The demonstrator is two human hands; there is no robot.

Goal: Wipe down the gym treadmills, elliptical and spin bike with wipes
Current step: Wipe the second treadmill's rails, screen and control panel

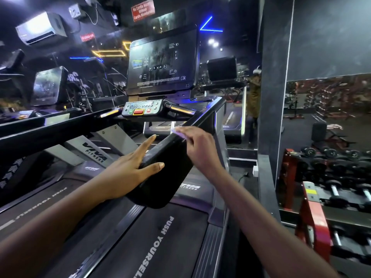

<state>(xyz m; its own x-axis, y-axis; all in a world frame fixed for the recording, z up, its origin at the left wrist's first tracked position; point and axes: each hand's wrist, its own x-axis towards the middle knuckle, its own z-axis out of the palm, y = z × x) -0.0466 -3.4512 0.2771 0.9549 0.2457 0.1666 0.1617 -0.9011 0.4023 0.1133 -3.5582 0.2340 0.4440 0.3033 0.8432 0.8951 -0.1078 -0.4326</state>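
Note:
I stand on a black treadmill with its belt (160,243) below me and its dark console screen (160,63) ahead. My left hand (130,167) lies against the inner side of the right handrail (170,163), fingers straight, thumb over the rail's top. My right hand (197,147) is on the rail's outer top edge and presses a pale wipe (179,131) onto it; most of the wipe is hidden under the fingers.
A control panel (141,110) with a red stop button sits under the screen. The left handrail (50,125) runs across at the left, more treadmills beyond it. A dark pillar (271,97) and a red dumbbell rack (321,187) stand to the right.

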